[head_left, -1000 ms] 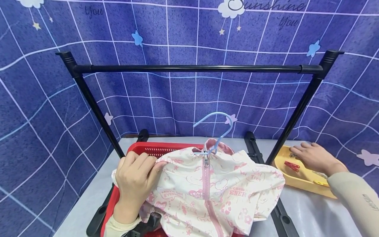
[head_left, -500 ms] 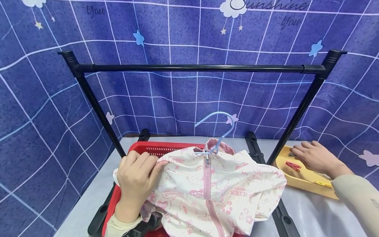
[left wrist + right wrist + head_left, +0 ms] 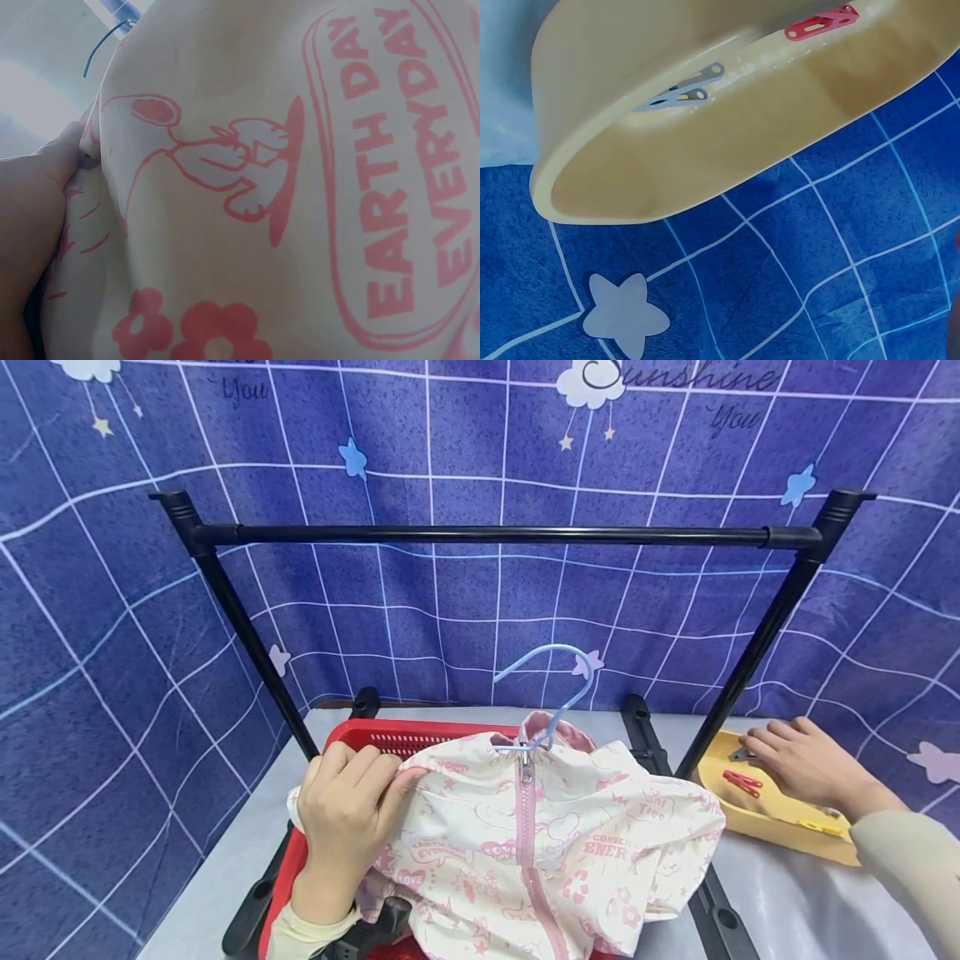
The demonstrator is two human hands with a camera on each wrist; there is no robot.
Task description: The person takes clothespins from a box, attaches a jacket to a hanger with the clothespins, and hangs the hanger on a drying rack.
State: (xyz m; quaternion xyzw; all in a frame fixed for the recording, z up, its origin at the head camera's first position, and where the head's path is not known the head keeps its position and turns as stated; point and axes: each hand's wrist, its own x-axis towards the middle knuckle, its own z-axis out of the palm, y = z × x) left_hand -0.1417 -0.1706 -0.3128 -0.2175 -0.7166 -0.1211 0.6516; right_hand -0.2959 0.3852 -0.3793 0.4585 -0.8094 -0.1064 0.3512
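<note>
Jacket [image 3: 585,818] on hanger [image 3: 551,647], gripped by left hand [image 3: 343,814]

You were at a laundry corner, home or studio unclear: a black clothes rack [image 3: 498,534], a jacket [image 3: 480,827] on a hanger [image 3: 552,647], a red basket [image 3: 427,726] and a yellow tray [image 3: 795,837] of pegs [image 3: 742,782] before a starry blue curtain [image 3: 465,452] showed it.

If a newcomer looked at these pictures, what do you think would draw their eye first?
Most likely the pink-printed jacket low in the middle, gripped by the left hand over a red basket, with a blue hanger hook rising from its collar. Next might come the black rack spanning the scene behind it, then the red clip in the yellow tray at the right, beneath the right hand.
</note>
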